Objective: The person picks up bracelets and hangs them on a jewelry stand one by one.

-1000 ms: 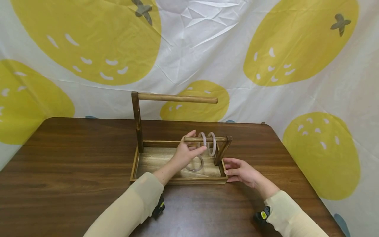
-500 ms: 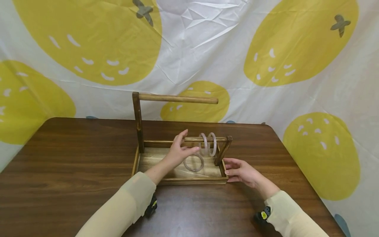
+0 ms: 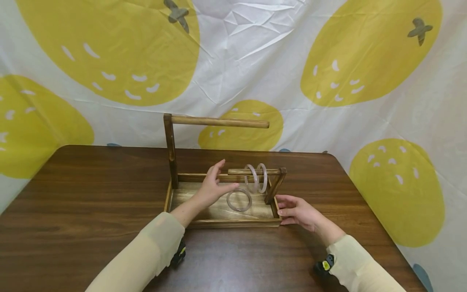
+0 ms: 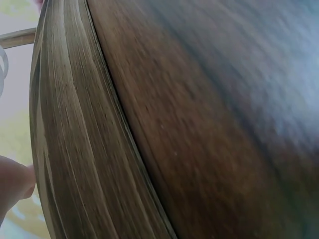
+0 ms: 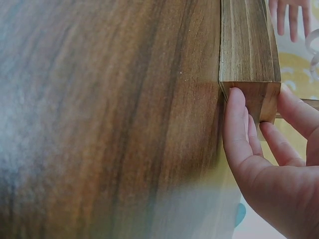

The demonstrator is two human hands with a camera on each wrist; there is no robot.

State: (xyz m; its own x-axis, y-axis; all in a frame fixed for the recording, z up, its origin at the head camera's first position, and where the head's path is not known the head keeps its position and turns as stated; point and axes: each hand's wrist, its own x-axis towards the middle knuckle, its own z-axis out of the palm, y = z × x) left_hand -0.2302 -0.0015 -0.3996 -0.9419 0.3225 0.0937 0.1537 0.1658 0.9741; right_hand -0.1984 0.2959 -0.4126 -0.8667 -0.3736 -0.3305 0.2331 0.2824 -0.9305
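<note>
Two pale translucent bangles [image 3: 262, 178] hang on the short lower rod [image 3: 237, 172] of a wooden stand. A third bangle [image 3: 239, 200] lies flat in the stand's tray [image 3: 226, 223]. My left hand [image 3: 211, 187] hovers over the tray, fingers spread and holding nothing, its thumb close above the lying bangle in the head view. In the left wrist view only a fingertip [image 4: 20, 181] shows beyond the tray's front wall. Extended fingers of my right hand [image 3: 300, 213] touch the tray's right end from outside; the right wrist view shows them against the end face [image 5: 254, 97].
A longer upper rod [image 3: 219, 121] extends rightward from a tall post [image 3: 170, 150] at the tray's left and carries nothing. The short rod's post [image 3: 275, 186] rises at the right end. Behind the brown table [image 3: 91, 194] hangs a patterned cloth [image 3: 233, 61].
My left hand has moved left and slightly down, away from the short rod and the hanging bangles, uncovering more of the lying bangle. The right hand stays at the tray's end.
</note>
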